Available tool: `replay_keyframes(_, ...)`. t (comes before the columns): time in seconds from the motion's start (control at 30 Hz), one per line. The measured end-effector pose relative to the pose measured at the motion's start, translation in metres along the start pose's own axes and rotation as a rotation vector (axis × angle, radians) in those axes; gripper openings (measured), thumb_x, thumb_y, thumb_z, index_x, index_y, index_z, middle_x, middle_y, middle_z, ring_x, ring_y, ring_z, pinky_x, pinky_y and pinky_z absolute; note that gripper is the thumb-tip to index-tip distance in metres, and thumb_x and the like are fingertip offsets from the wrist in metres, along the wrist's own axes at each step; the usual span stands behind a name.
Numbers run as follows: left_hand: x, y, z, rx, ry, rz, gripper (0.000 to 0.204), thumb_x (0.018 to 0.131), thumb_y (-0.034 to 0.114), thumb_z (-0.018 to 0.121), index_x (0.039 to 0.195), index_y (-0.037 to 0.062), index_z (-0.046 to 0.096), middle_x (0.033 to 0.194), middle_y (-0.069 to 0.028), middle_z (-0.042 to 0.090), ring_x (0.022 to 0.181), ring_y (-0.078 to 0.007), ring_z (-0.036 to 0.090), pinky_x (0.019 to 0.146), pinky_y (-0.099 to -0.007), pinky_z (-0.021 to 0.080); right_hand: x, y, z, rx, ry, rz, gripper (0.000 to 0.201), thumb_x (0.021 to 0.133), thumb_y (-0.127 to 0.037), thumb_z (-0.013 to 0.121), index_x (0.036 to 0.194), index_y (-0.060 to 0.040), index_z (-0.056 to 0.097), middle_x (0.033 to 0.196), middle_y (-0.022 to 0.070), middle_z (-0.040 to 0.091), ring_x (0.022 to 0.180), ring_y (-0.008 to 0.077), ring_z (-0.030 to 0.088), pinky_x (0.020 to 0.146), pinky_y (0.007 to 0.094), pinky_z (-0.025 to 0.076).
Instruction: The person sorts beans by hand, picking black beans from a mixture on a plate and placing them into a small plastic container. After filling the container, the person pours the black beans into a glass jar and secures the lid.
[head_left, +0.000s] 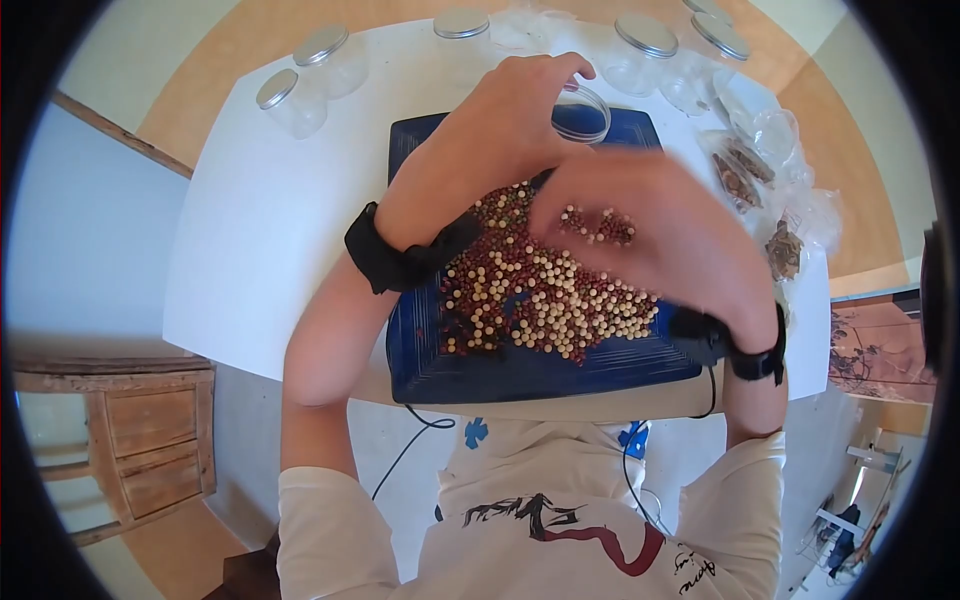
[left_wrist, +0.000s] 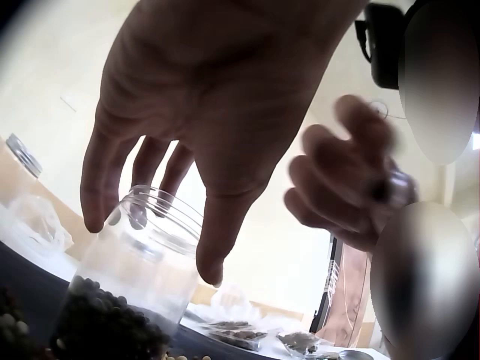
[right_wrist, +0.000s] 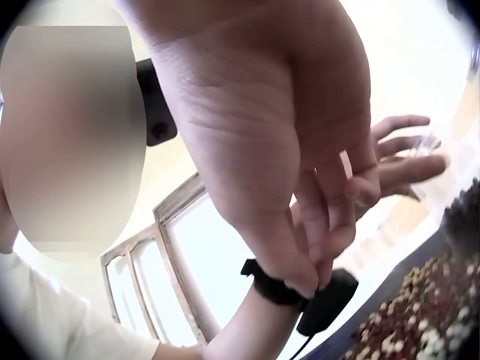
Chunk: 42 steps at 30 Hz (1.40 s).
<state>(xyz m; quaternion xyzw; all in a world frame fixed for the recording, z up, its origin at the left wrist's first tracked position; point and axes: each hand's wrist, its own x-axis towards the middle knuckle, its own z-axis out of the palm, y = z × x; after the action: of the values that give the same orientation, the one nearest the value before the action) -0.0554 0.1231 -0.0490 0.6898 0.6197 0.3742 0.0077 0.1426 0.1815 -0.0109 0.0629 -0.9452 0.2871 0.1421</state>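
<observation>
A clear jar (head_left: 582, 118) (left_wrist: 139, 262) stands at the back of a blue tray (head_left: 640, 372), its lower part full of dark beans in the left wrist view. My left hand (head_left: 500, 115) (left_wrist: 202, 112) (right_wrist: 409, 161) has fingers and thumb bent round its mouth. Near the jar, above the tray's right part, my right hand (head_left: 650, 225) (left_wrist: 345, 180) (right_wrist: 277, 142) is blurred in the head view. Its fingers curl towards the thumb. Beans show between them in the head view; whether held or seen through a gap is unclear. Mixed beans (head_left: 550, 300) (right_wrist: 412, 322) cover the tray.
Lidded jars (head_left: 300, 105) stand along the back of the white table (head_left: 250, 230), at left, middle and right. Plastic bags with brown pieces (head_left: 785, 250) lie at the table's right side. A cable (head_left: 410, 440) hangs at the front edge.
</observation>
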Motion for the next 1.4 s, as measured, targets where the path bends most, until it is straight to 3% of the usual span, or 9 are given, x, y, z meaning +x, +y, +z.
replay_keyframes(0.17,0.003,0.0,0.001,-0.116,0.004,0.039,0.054,0.077,0.019,0.091,0.123,0.001,0.067,0.104,-0.0155,0.075,0.093,-0.0316,0.07,0.086,-0.0396,0.056,0.009,0.024,-0.018,-0.198,0.459,0.147,0.013,0.089,-0.007,0.078,0.099,-0.0071,0.07,0.087,0.0081,0.073,0.07,0.0286,0.069,0.064,0.0382,0.054)
replay_keyframes(0.5,0.0,-0.004,0.001,-0.027,0.046,0.03,0.058,0.077,0.02,0.092,0.127,0.0026,0.068,0.109,-0.0146,0.077,0.091,-0.0335,0.069,0.084,-0.0393,0.055,0.011,0.043,-0.008,-0.25,0.458,0.23,0.011,0.09,-0.009,0.077,0.099,-0.0083,0.071,0.085,0.009,0.074,0.07,0.0304,0.071,0.065,0.0411,0.055)
replay_keyframes(0.57,0.0,-0.003,-0.001,-0.003,0.039,0.022,0.058,0.077,0.02,0.092,0.127,0.0029,0.068,0.11,-0.0141,0.077,0.09,-0.0325,0.07,0.083,-0.0391,0.056,0.011,0.048,-0.005,-0.25,0.498,0.175,0.011,0.092,-0.007,0.079,0.101,-0.0095,0.072,0.072,0.0044,0.065,0.062,0.0166,0.059,0.059,0.0332,0.046)
replay_keyframes(0.8,-0.003,0.001,-0.011,0.063,-0.014,-0.02,0.061,0.076,0.026,0.093,0.129,0.0046,0.07,0.116,-0.0122,0.078,0.092,-0.0268,0.071,0.078,-0.0375,0.056,0.01,0.05,-0.007,-0.216,0.521,0.15,0.011,0.092,-0.007,0.079,0.101,-0.0091,0.073,0.075,0.0048,0.067,0.062,0.0167,0.058,0.06,0.033,0.047)
replay_keyframes(1.0,-0.003,0.001,-0.024,0.13,0.038,-0.006,0.062,0.078,0.031,0.093,0.129,0.0054,0.07,0.119,-0.0128,0.078,0.104,-0.0292,0.07,0.079,-0.038,0.056,0.009,0.042,-0.013,-0.228,0.493,0.208,0.012,0.09,-0.009,0.077,0.102,-0.0079,0.074,0.09,0.0081,0.077,0.071,0.0283,0.071,0.066,0.0397,0.056)
replay_keyframes(1.07,-0.004,-0.004,-0.02,0.116,0.016,-0.001,0.062,0.078,0.031,0.093,0.129,0.0055,0.07,0.117,-0.0134,0.078,0.1,-0.0291,0.07,0.079,-0.0379,0.056,0.009,0.042,-0.014,-0.209,0.543,0.148,0.011,0.092,-0.008,0.079,0.102,-0.0103,0.075,0.076,0.0027,0.068,0.061,0.0151,0.055,0.059,0.0306,0.045)
replay_keyframes(1.2,-0.004,0.003,-0.017,0.109,-0.03,-0.046,0.063,0.077,0.032,0.094,0.129,0.006,0.07,0.11,-0.0146,0.078,0.088,-0.0276,0.069,0.078,-0.0374,0.056,0.009,0.044,-0.013,-0.214,0.559,0.129,0.011,0.092,-0.009,0.079,0.103,-0.0112,0.075,0.076,0.0025,0.068,0.06,0.0147,0.054,0.058,0.0305,0.044)
replay_keyframes(1.3,-0.004,0.002,-0.014,0.119,-0.007,-0.031,0.062,0.076,0.031,0.094,0.129,0.0061,0.07,0.106,-0.0147,0.077,0.081,-0.0267,0.068,0.077,-0.0365,0.056,0.008,0.042,-0.013,-0.202,0.524,0.174,0.013,0.089,-0.009,0.077,0.102,-0.0074,0.075,0.089,0.0091,0.077,0.071,0.029,0.072,0.067,0.0399,0.056)
replay_keyframes(1.4,-0.002,0.006,-0.012,0.057,-0.026,-0.015,0.062,0.076,0.029,0.094,0.127,0.0049,0.07,0.106,-0.0143,0.077,0.08,-0.0271,0.068,0.076,-0.0358,0.056,0.008,0.046,-0.011,-0.226,0.56,0.136,0.011,0.093,-0.01,0.079,0.103,-0.0115,0.076,0.077,0.002,0.069,0.061,0.0153,0.054,0.059,0.0309,0.046)
